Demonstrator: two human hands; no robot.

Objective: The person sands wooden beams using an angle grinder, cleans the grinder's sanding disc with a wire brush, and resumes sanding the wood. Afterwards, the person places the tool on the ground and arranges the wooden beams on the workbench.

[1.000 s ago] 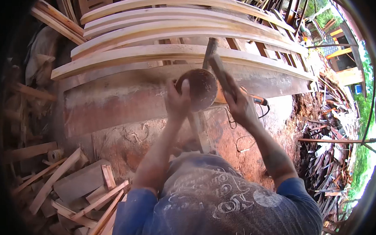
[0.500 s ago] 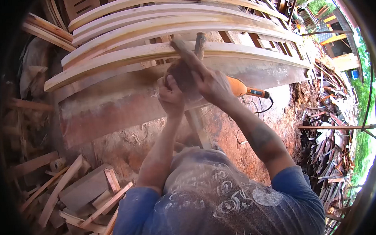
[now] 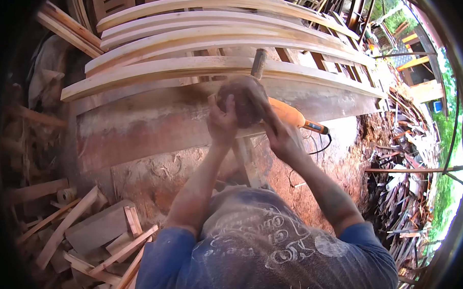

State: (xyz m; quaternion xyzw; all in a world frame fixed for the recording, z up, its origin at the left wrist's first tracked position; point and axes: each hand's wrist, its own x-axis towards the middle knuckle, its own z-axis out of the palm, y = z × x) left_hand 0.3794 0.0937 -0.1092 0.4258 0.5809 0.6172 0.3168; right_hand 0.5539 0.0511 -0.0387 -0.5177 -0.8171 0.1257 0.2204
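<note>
One wide board [image 3: 119, 133] stretches past the left hand [image 3: 223, 123] and right hand [image 3: 283, 140]; beyond them run four long pale beams [image 3: 152, 71]. One orange power tool [image 3: 286, 113] sits beside the right hand, its single brown disc [image 3: 240, 111] between both. The left clasps the disc's edge; the right's grip is too blurred to tell. One grey handle [image 3: 259, 62] juts beyond them.

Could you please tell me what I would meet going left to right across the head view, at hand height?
Brown wooden plank, bare left hand, dark brown round disc, bare right hand, dark end of an orange power tool, small bright blue object.
</note>
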